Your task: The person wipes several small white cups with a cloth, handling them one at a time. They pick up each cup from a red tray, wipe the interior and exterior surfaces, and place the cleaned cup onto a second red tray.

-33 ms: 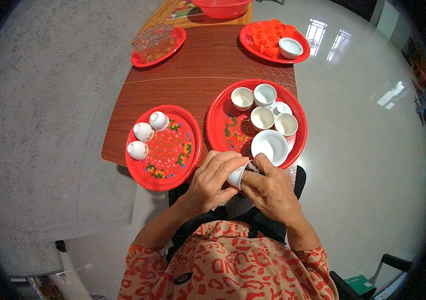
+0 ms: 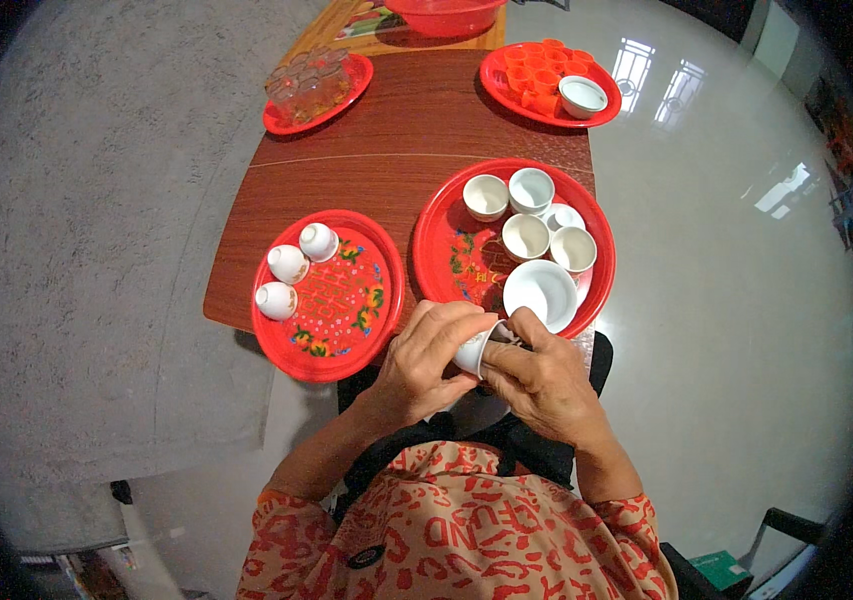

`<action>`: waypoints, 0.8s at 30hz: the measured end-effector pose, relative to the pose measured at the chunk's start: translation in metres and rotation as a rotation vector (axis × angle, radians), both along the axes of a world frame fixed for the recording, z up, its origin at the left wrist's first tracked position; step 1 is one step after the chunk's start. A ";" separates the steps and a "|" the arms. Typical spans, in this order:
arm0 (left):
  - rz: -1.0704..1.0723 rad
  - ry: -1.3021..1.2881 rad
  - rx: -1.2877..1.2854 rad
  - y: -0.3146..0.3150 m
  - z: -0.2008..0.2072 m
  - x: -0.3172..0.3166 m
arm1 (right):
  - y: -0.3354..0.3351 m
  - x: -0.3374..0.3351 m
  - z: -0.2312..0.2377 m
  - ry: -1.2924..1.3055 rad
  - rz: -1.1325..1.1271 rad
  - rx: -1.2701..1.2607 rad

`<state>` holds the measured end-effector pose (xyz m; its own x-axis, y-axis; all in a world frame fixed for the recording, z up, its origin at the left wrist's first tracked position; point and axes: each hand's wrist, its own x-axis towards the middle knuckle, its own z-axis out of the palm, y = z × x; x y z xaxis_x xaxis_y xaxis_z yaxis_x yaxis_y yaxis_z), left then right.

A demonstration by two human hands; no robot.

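Note:
In front of my body, my left hand [image 2: 426,358] wraps round a small white cup [image 2: 471,352] tilted with its mouth to the right. My right hand [image 2: 544,382] is closed at that mouth, its fingers bent into the cup. Something small and pale shows between those fingers, too hidden to name. Just beyond, a round red tray [image 2: 436,235] carries several white cups [image 2: 526,237] and a larger white bowl [image 2: 540,295]. On the left, another red tray [image 2: 346,330] with a flower pattern bears three white cups [image 2: 288,264] turned upside down.
Both trays rest on a brown wooden table [image 2: 356,185]. Toward its far end stand a red tray of clear glasses [image 2: 311,85] and a red tray of orange cups [image 2: 544,75] with a white bowl [image 2: 582,95]. A red basin [image 2: 446,18] sits beyond them.
The fingers of my right hand have shifted very slightly at the cup's mouth. The trays and the other cups stay where they were.

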<state>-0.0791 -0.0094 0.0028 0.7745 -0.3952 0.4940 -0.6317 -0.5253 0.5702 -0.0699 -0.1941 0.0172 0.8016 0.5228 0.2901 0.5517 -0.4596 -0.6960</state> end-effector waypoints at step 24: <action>-0.196 1.004 -0.740 -0.007 0.006 -0.008 | -0.008 0.017 0.002 -0.127 0.062 0.293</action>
